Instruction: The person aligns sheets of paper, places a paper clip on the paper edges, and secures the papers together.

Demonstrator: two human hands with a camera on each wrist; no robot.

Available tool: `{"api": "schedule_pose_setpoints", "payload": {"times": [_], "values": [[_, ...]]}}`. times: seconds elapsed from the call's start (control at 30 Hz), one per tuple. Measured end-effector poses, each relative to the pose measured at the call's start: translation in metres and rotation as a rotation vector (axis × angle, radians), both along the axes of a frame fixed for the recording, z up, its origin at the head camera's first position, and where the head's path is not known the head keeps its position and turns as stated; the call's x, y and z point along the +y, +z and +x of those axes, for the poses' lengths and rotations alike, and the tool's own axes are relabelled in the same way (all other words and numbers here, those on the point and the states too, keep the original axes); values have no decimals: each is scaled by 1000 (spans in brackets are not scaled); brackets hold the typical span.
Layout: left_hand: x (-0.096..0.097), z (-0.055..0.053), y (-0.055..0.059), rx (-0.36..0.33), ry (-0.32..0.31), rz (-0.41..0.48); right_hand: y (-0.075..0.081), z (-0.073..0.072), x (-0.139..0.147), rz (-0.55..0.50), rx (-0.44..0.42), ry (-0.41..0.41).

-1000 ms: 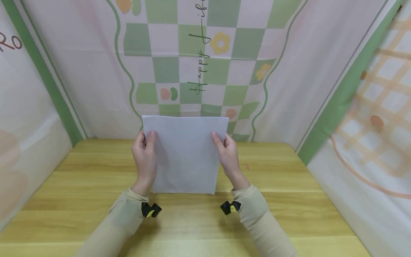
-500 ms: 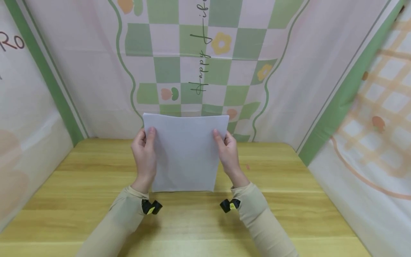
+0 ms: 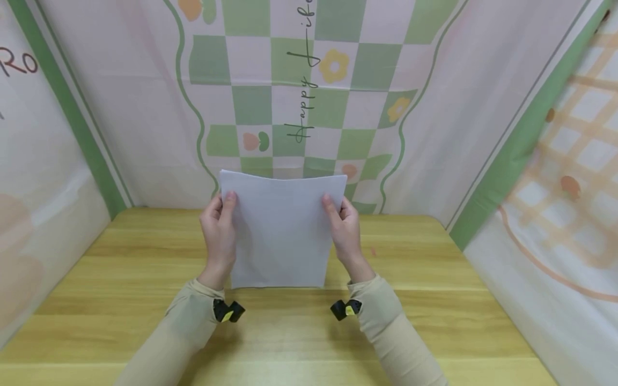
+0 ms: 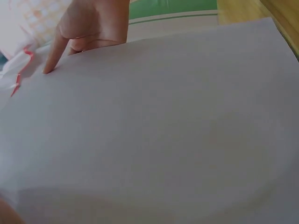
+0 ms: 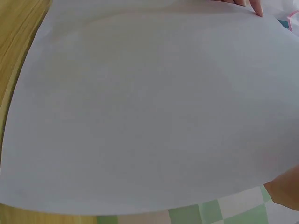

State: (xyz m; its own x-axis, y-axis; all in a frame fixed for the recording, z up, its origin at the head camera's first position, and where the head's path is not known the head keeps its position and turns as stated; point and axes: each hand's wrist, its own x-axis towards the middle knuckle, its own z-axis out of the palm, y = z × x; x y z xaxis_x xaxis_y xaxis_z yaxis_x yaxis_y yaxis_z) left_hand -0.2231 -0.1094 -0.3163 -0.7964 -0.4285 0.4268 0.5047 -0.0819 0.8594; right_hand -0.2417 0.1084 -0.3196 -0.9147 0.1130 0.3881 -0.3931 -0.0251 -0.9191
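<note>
A white sheet of paper point(image 3: 280, 236) stands tilted up over the table in the head view, its top edge sagging slightly in the middle. My left hand point(image 3: 219, 230) grips its left edge, thumb on the near face and the other fingers behind. On the opposite edge my right hand point(image 3: 344, 230) pinches it the same way. Blank paper point(image 4: 154, 126) fills most of the left wrist view, with the right hand point(image 4: 96, 25) at its far edge. In the right wrist view the paper point(image 5: 140, 112) also dominates, and fingertips of the left hand point(image 5: 256, 6) show at the top.
Beneath the paper lies a wooden table point(image 3: 285, 343). A printed curtain point(image 3: 328, 107) with green checks hangs behind it, and further curtains stand at the left point(image 3: 43, 161) and right point(image 3: 569, 177). A black wrist camera point(image 3: 228, 311) sits on each sleeve.
The paper's top edge, nearly straight a second ago, now dips in the middle. Its upper left corner has shifted slightly right and up. Both hands keep their hold.
</note>
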Motion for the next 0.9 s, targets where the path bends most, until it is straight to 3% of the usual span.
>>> {"api": "schedule_pose_setpoints", "payload": {"times": [0.23, 0.73, 0.9], "values": [[0, 2, -2, 42, 7, -15, 0, 2, -1, 33, 32, -6], [5, 2, 8, 97, 30, -11, 10, 3, -6, 8, 101, -38], [5, 3, 7, 78, 24, -26, 9, 3, -7, 28, 116, -38]]}}
